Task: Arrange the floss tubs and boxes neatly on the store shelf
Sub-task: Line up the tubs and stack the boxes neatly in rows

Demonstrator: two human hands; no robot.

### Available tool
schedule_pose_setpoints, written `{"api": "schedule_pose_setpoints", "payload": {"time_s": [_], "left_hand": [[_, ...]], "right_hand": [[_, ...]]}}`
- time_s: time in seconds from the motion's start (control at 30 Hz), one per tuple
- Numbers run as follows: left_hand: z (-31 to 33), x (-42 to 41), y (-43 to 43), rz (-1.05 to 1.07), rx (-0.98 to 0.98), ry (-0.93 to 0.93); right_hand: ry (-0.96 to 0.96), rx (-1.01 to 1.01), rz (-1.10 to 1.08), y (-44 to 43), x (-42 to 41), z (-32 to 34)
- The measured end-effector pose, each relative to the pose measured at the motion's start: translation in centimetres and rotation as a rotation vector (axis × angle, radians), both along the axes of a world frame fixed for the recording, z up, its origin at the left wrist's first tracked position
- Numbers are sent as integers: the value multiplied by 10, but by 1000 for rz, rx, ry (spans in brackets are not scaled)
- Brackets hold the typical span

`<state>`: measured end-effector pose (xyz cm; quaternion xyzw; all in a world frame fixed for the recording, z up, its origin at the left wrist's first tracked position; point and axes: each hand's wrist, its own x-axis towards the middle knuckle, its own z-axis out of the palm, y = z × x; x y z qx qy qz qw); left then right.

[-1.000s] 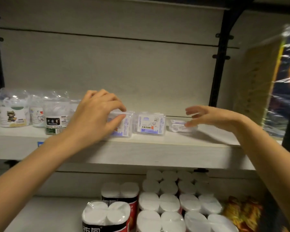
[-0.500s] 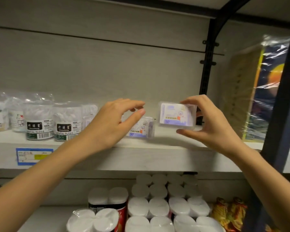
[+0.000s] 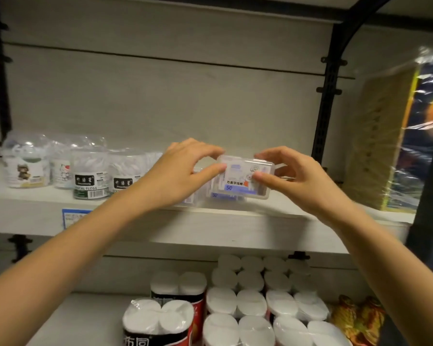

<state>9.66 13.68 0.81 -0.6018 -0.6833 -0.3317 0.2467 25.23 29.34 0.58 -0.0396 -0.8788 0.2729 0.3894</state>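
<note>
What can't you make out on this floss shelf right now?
Head view only.
- Lower box: mostly hidden under the held floss box; contact unclear.
- Boxes behind the left hand: covered, count unclear.
- Price tag: print too small, right part behind the left forearm.
- Held box's label: partly under the thumb of the right hand.
- Wrapped rolls: cut off by bottom edge.

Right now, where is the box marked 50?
Head view, centre: the box is pinched between left hand and right hand, above another box, right of floss tubs.
</note>
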Motion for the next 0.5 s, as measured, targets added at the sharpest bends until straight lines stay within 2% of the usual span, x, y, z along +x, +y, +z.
{"api": "schedule_pose_setpoints", "payload": {"time_s": [0.07, 0.2, 0.33, 0.5], "left_hand": [[-3, -8, -10, 110, 50, 137], [-6, -23, -28, 206, 61, 222], [-5, -26, -37, 271, 37, 217], [-3, -25, -39, 279, 10, 180]], "right_hand": [[-43, -40, 1, 4, -6, -7], [-73, -116, 27, 8, -19, -20], [-62, -78, -17, 11, -28, -23], [-64, 77, -128, 11, -35, -22]]}}
